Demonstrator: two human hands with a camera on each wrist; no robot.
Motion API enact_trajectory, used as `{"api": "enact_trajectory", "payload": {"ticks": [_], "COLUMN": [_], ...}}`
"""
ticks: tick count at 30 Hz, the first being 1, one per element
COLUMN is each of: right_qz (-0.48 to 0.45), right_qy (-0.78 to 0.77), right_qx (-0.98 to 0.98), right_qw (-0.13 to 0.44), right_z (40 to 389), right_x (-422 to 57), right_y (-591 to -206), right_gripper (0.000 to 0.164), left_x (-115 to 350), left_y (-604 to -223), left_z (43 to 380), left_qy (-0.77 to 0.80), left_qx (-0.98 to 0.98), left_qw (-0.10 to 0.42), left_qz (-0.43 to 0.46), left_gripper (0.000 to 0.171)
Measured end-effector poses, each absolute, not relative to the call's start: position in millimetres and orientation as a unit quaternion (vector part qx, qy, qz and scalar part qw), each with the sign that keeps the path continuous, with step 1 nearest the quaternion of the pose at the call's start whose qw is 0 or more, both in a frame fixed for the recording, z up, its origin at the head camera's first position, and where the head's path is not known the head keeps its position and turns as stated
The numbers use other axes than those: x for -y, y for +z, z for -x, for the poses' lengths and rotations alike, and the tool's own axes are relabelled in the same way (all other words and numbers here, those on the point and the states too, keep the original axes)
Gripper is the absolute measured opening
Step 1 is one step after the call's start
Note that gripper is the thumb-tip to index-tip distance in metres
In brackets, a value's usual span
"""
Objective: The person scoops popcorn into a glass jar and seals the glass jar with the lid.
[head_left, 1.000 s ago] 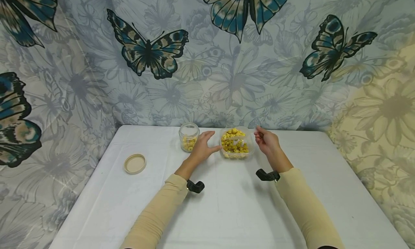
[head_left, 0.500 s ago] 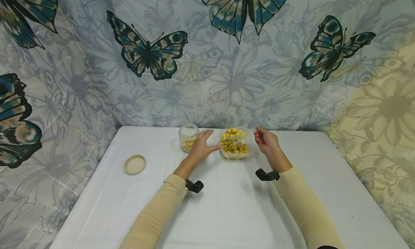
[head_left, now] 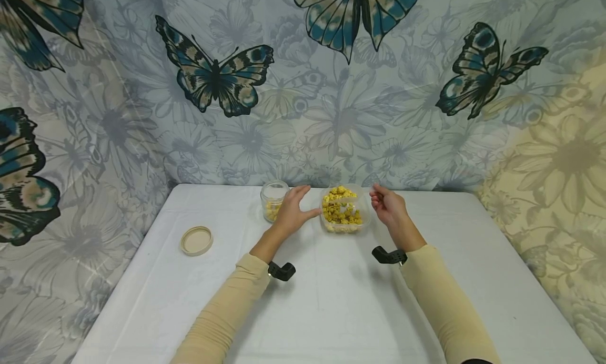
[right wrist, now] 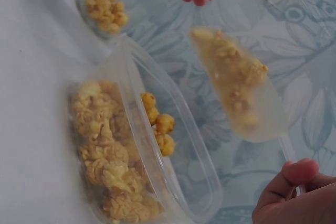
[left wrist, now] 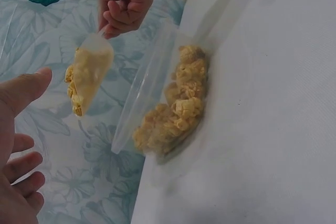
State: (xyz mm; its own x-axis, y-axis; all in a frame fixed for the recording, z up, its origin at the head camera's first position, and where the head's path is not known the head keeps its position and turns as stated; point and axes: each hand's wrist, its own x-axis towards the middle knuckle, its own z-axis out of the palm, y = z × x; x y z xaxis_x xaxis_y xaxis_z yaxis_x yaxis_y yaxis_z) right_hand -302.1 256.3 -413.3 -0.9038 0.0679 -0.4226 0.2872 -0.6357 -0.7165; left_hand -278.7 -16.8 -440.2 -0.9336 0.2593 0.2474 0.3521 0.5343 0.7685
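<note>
**Reader:** What is the state of the fingers on the right side?

**Guide:** The right hand (right wrist: 299, 195) has its fingers curled and pinches the slim handle of a translucent scoop (right wrist: 239, 95). The scoop bears a load of yellow popcorn (right wrist: 231, 45), and its tip is directed toward the person's left side.

**Reader:** And the left side?

**Guide:** The left hand (head_left: 291, 214) holds nothing. Its thumb is extended away from the fingers, leaving a wide gap. The fingers are slightly bent, with the thumb toward the scoop.

**Reader:** Specify the scoop's position.

**Guide:** It is raised above a clear plastic container (left wrist: 137, 98), between the two hands, and is apart from the rim. The container stands upright and holds more popcorn, visible through its wall.

**Reader:** What is located next to the container?

**Guide:** A glass jar (head_left: 273, 190), upright, on the left and partly covered by the left hand in the head view. Popcorn fills its lower part.

**Reader:** List the remaining items.

**Guide:** A round lid (head_left: 196, 241) lies on the white table (head_left: 322, 311), well apart from the jar on the left. A black device (head_left: 282, 271) is worn at each wrist, beside a beige sleeve (head_left: 222, 311). Behind the table hangs a floral cloth (head_left: 379, 138) printed with butterflies.
</note>
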Motion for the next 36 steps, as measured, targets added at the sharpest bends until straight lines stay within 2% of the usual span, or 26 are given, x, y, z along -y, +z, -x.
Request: {"api": "enact_trajectory", "payload": {"ticks": [8,20,25,30,36], "right_qz": [-0.203,-0.203,-0.197,-0.185,-0.169], "right_qy": [-0.881,-0.885,-0.885,-0.893,-0.894], "right_qx": [-0.422,-0.415,-0.417,-0.404,-0.409], "right_qw": [0.066,0.059,0.061,0.066,0.077], "right_z": [304,306,307,307,309], "right_x": [-255,-249,-246,-241,-234], "right_y": [-415,-409,-407,-404,-400], "right_gripper": [0.026,0.015,0.017,0.016,0.006], "left_x": [20,29,33,37,42], "left_y": [-436,-430,-431,-433,-433], "left_z": [277,277,279,280,281], "left_qy": [-0.437,-0.43,-0.427,-0.417,-0.394], "left_qx": [0.882,0.885,0.888,0.891,0.899], "left_qw": [0.053,0.087,0.091,0.11,0.154], "left_qz": [0.166,0.159,0.146,0.14,0.111], "left_gripper": [0.075,0.073,0.075,0.074,0.073]}}
